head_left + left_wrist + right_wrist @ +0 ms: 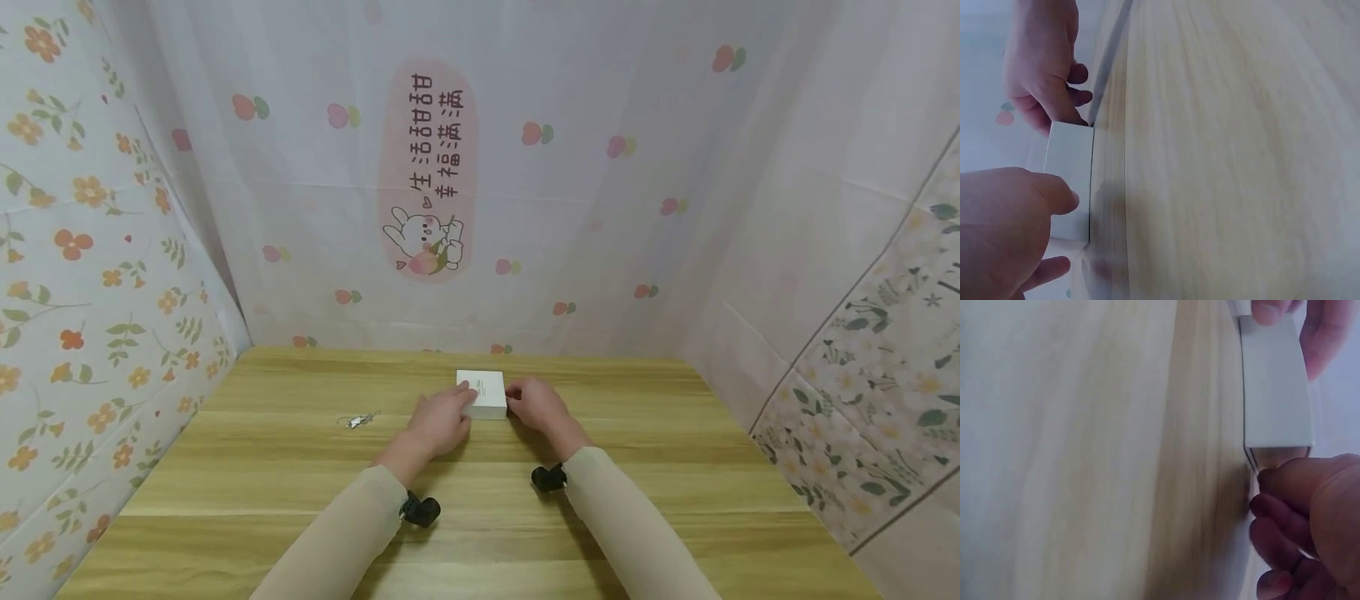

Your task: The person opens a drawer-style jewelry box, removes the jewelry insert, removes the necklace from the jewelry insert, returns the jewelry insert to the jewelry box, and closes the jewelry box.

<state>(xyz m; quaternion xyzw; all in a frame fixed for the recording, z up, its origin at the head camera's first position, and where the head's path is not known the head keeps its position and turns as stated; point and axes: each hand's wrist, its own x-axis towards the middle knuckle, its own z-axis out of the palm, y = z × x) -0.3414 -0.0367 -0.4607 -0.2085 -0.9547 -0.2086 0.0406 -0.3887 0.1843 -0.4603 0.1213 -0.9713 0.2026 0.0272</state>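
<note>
A small white cardboard box (486, 402) with fine print on its lid lies flat near the back of the table. My left hand (442, 419) holds its left part, fingers over the lid and thumb against the near side (1071, 153). At the right end is my right hand (538, 405), its thumb and forefinger curled together. In the right wrist view those fingertips (1267, 481) pinch at the end of the box (1275, 384), where a recessed, shadowed end face shows. Whatever lies between them is hidden.
Left of the box, a small silvery piece of jewellery (360, 421) with thin wire-like ends lies on the wooden table (480, 533). A printed curtain (600, 208) hangs close behind the table's back edge, with flowered cloth (90, 250) along the left side.
</note>
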